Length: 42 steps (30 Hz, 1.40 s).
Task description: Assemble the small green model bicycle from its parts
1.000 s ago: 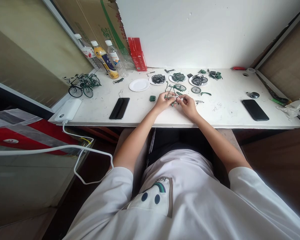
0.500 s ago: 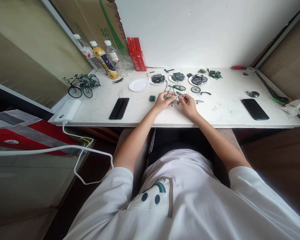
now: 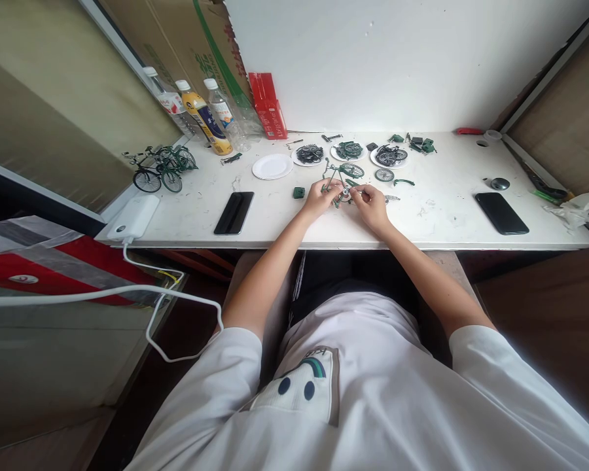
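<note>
A small green model bicycle frame (image 3: pixel 343 175) lies on the white table (image 3: pixel 432 222) in front of me. My left hand (image 3: pixel 318 198) is closed on the frame's near left side. My right hand (image 3: pixel 372 201) pinches a tiny part against the frame at a small round silver piece (image 3: pixel 346 191); what the fingers hold is too small to name. A loose grey wheel (image 3: pixel 384 174) and a green curved part (image 3: pixel 403 183) lie just right of the frame. A small green block (image 3: pixel 299 193) sits to its left.
Small white plates (image 3: pixel 272 167) hold wheels and green parts at the back. Finished model bicycles (image 3: pixel 160 168) stand far left, by three bottles (image 3: pixel 203 114) and a red box (image 3: pixel 269 104). Black phones (image 3: pixel 234 212) (image 3: pixel 501 213) lie on either side. A white power bank (image 3: pixel 133 217) with cable sits at the left edge.
Both hands stay on the frame; the right fingers have shifted slightly, and the small round silver piece now shows between the hands.
</note>
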Tool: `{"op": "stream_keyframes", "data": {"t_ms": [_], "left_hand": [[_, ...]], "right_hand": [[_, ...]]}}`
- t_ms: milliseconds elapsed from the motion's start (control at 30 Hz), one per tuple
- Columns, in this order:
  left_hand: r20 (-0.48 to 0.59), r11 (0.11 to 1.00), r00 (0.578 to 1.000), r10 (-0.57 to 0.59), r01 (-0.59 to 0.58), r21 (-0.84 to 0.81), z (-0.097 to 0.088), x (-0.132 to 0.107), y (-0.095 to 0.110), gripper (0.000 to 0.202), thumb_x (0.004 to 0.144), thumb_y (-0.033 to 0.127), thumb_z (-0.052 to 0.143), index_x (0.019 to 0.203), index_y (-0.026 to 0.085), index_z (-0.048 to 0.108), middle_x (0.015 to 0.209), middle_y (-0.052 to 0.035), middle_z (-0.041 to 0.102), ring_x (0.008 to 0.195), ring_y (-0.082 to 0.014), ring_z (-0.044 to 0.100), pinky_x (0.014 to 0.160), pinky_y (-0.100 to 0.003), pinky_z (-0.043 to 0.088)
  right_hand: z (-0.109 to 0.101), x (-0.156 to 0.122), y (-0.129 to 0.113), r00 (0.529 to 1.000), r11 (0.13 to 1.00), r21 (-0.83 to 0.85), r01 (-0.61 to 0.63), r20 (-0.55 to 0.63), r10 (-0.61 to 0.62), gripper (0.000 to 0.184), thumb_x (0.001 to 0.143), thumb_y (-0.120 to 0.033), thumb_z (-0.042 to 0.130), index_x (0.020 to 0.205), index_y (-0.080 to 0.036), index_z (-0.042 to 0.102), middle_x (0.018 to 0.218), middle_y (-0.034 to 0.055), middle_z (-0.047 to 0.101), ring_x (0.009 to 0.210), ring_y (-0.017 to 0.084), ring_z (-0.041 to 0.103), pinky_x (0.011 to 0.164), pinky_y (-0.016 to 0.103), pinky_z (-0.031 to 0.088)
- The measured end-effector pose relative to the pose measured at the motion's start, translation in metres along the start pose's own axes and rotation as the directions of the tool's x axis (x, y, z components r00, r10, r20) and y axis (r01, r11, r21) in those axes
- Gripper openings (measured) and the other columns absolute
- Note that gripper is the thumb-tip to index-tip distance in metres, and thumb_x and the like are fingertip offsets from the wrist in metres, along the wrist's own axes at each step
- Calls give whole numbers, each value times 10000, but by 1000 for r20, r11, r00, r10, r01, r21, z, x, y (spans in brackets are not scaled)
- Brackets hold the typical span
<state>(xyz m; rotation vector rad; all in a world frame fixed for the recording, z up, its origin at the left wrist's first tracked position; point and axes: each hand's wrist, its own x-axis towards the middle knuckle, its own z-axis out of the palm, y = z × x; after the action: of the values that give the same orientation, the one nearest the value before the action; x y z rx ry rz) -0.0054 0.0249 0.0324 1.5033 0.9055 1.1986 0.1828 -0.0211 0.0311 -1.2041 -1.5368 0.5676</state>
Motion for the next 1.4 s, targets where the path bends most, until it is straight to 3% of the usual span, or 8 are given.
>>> {"op": "stream_keyframes", "data": {"t_ms": [167, 400, 600, 733, 1033, 1200, 1400], "left_hand": [[18, 1000, 1000, 15, -15, 8, 0, 1, -1, 524, 852, 712, 820, 972, 208, 737, 866, -51, 729, 607, -151, 690, 525, -261, 435], [19, 999, 999, 48, -48, 20, 1, 0, 0, 563, 839, 753, 815, 951, 208, 732, 814, -34, 679, 606, -150, 674, 555, -278, 463], [24, 997, 997, 75, -75, 11, 0, 1, -4, 581, 813, 785, 818, 917, 220, 728, 780, -26, 657, 663, -153, 638, 624, -287, 518], [25, 992, 992, 126, -126, 2, -1, 2, -7, 530, 837, 731, 828, 893, 212, 732, 765, -20, 640, 681, -147, 608, 642, -277, 521], [28, 996, 996, 90, -90, 15, -2, 0, -2, 330, 822, 475, 859, 966, 190, 777, 920, -59, 766, 799, -169, 676, 738, -275, 546], [37, 995, 995, 95, -95, 7, -2, 0, -2, 315, 846, 462, 842, 987, 184, 798, 960, -70, 791, 842, -171, 696, 788, -279, 556], [68, 999, 996, 53, -53, 7, -1, 0, -2, 398, 846, 513, 846, 1032, 165, 800, 979, -84, 800, 818, -164, 702, 777, -280, 548]], "right_hand": [[0, 1, 0, 1000, 1000, 19, -21, 16, 21, 564, 978, -745, 659, 943, -193, 776, 662, -31, 381, 662, 162, 338, 660, 327, 313], [0, 3, 4, 997, 992, 104, -73, 37, 70, 535, 927, -722, 716, 945, -189, 752, 649, -58, 316, 645, 144, 272, 632, 318, 235], [0, 3, 4, 996, 990, 112, -83, 30, 80, 509, 922, -705, 738, 949, -197, 732, 653, -66, 318, 642, 139, 282, 630, 310, 261], [1, 4, 5, 997, 990, 118, -75, 37, 72, 483, 935, -680, 737, 953, -197, 731, 647, -71, 315, 638, 136, 289, 636, 308, 277], [2, 3, 6, 997, 992, 108, -70, 18, 69, 500, 921, -700, 745, 930, -200, 714, 647, -72, 297, 643, 137, 257, 627, 307, 252], [0, 2, 5, 998, 997, 55, -62, -25, 63, 557, 912, -761, 734, 888, -205, 710, 645, -67, 289, 646, 141, 269, 630, 312, 267], [0, 3, 3, 997, 996, 48, -73, 9, 73, 625, 895, -809, 703, 894, -187, 756, 618, -66, 287, 624, 135, 260, 620, 318, 253]]}}
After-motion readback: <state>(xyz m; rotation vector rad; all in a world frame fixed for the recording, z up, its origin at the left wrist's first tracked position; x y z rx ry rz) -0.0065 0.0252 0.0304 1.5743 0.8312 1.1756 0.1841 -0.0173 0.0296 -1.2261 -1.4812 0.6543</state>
